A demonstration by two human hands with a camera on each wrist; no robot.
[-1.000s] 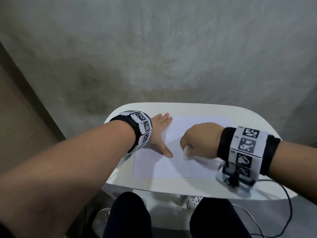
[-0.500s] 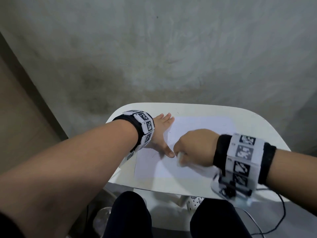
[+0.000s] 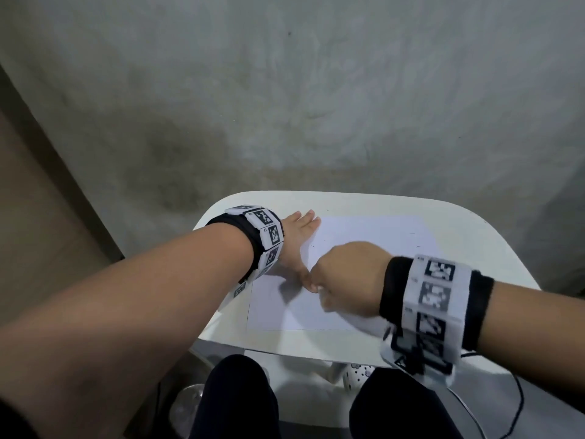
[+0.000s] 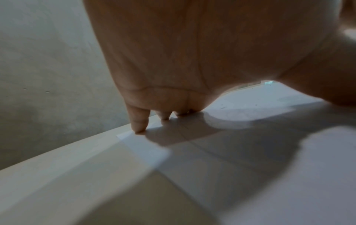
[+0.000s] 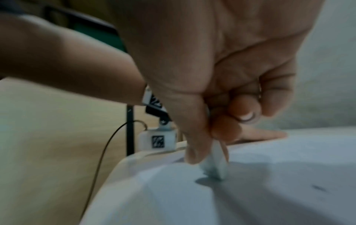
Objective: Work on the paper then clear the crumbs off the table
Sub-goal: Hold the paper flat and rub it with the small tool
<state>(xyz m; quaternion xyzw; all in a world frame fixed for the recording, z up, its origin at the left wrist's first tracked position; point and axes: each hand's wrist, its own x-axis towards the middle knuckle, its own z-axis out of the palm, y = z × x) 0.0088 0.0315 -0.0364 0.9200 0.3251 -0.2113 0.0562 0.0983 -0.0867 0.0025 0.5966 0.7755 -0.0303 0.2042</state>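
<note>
A white sheet of paper (image 3: 364, 248) lies on the small white table (image 3: 459, 229). My left hand (image 3: 297, 245) lies flat on the paper's left edge, fingers straight; in the left wrist view its fingertips (image 4: 139, 128) press the paper (image 4: 289, 175) near its far corner. My right hand (image 3: 345, 277) pinches a white eraser (image 5: 216, 165) between thumb and fingers, with the eraser's tip down on the paper (image 5: 269, 175) close to my left thumb. A few small dark specks (image 3: 414, 247) lie on the sheet's far right part.
A grey wall (image 3: 316, 106) rises just behind the table. My knees in dark trousers (image 3: 240, 400) are under the near edge. A thin black cable (image 3: 519, 407) hangs from my right wrist, off the table's right front.
My right hand with the eraser has slid left across the paper until it is beside my left thumb. My left hand has stayed pressed on the sheet.
</note>
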